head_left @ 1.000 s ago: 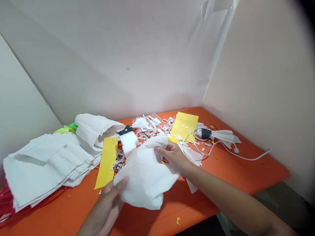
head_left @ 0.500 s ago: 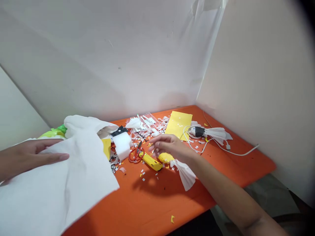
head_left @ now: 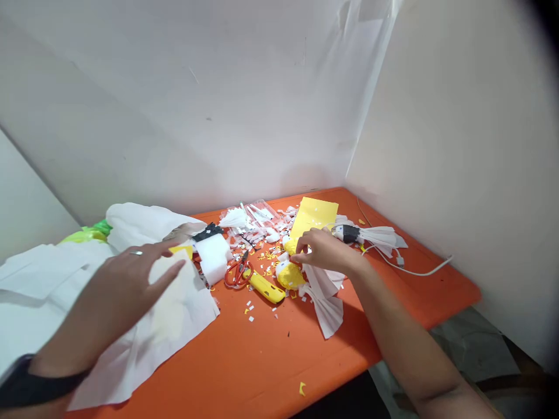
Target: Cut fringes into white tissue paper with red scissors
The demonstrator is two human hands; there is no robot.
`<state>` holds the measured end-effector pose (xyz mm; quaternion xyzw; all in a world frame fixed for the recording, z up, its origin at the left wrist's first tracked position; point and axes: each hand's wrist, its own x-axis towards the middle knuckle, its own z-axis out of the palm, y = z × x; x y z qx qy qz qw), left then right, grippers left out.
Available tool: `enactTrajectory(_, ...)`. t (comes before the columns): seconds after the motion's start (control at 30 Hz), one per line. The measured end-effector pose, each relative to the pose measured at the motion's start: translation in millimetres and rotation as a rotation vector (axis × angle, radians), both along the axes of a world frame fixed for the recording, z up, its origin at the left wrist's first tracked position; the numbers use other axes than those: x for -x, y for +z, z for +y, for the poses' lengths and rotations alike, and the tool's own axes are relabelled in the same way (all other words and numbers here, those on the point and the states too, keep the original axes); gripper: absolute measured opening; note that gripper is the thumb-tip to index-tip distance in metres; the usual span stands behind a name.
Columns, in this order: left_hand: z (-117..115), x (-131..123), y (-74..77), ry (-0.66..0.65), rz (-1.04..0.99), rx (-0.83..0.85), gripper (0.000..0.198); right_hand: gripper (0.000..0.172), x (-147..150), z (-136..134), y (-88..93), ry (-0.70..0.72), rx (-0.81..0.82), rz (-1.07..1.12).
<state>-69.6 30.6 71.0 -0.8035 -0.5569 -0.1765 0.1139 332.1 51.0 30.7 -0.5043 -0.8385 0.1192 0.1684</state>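
My left hand [head_left: 126, 285], a ring on one finger and a dark band at the wrist, hovers over thin white sheets [head_left: 183, 314] with thumb and fingers apart. My right hand [head_left: 321, 250] is above two small yellow-bodied craft figures with pleated white tails. Its fingers are bent, with a gap between thumb and forefinger. The nearer figure [head_left: 289, 276] lies just below the fingertips; the farther figure [head_left: 289, 245] is partly hidden by the hand. Whether the fingers touch either one I cannot tell. A yellow cutter-like tool [head_left: 266, 287] and red-handled scissors [head_left: 238, 274] lie left of them.
A white foam-like block [head_left: 213, 259] stands by the sheets. Paper scraps, a clear tray [head_left: 264, 212] and a yellow sheet [head_left: 315, 214] lie toward the wall. A black-bodied figure [head_left: 350, 233] and a white cable [head_left: 423, 273] are at right on the orange table [head_left: 244, 361].
My left hand has moved right and let go of the white sheet, which now lies lower. My right hand has shifted slightly right and up, and a second yellow figure shows beneath it.
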Motion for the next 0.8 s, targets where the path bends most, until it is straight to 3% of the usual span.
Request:
enactTrajectory(0.07,-7,-24,-9.3,-0.071,0.103,-0.024,0.042,0.031,13,-4,-4.9,0.044,-0.015,-0.059)
enactTrajectory(0.1,-9,-33,-14.3,-0.034,0.145,-0.02,0.041,0.035,19,-6,-7.7,0.059,-0.029,-0.086)
enactTrajectory(0.23,-15,-50,-36.4,0.285,0.343,0.129,0.048,0.035,37,-14,-17.4,0.096,-0.073,-0.119)
enactTrajectory(0.37,-23,-47,-62.0,0.246,0.318,0.416,0.043,0.025,42,-17,-21.5,0.121,-0.107,-0.033)
enactTrajectory(0.47,-29,-43,-75.3,0.165,0.301,0.51,0.035,0.019,44,-18,-22.3,0.134,-0.144,0.013)
enactTrajectory(0.63,-41,-43,-70.5,-0.012,0.342,0.408,0.023,0.017,57,-23,-21.1,0.16,-0.154,0.11)
enactTrajectory(0.7,-50,-50,-62.1,-0.081,0.4,0.322,0.015,0.024,66,-28,-20.3,0.215,-0.095,0.203)
enactTrajectory(0.8,-65,-70,-51.0,-0.193,0.412,0.17,0.022,0.037,82,-40,-20.2,0.322,0.067,0.357)
